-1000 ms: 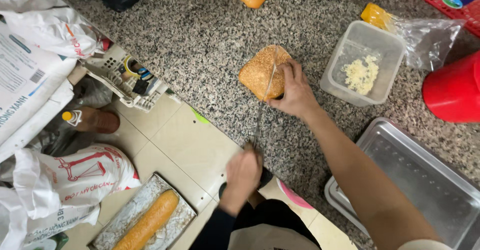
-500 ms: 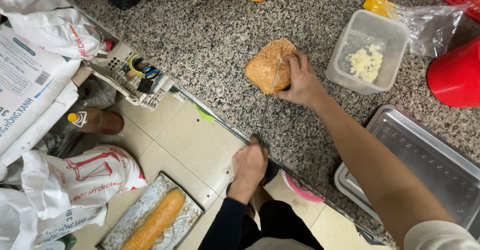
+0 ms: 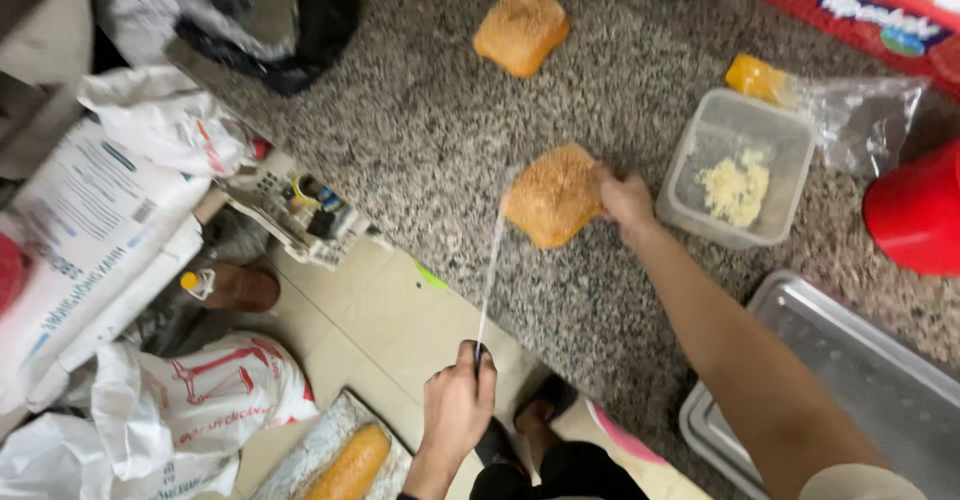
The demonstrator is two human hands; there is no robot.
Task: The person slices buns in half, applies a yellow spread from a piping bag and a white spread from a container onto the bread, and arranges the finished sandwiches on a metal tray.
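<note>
A square sesame bun (image 3: 552, 195) lies on the speckled granite counter (image 3: 420, 130). My right hand (image 3: 625, 200) presses on the bun's right edge. My left hand (image 3: 457, 405) is out over the floor, closed around the handle of a long thin knife (image 3: 489, 275). The blade runs up to the bun's left edge. A second bun (image 3: 520, 28) sits farther back on the counter.
A clear plastic tub (image 3: 735, 175) with pale shreds stands right of the bun, beside a red cup (image 3: 918, 210) and a plastic bag (image 3: 850, 110). A metal tray (image 3: 860, 380) sits at the counter's right. On the floor are white bags (image 3: 160, 410), a bottle (image 3: 230, 285) and a loaf (image 3: 350, 465).
My left hand has pulled back from the counter edge, drawing the knife out so its long blade shows. The right hand stays on the bun. The view has shifted.
</note>
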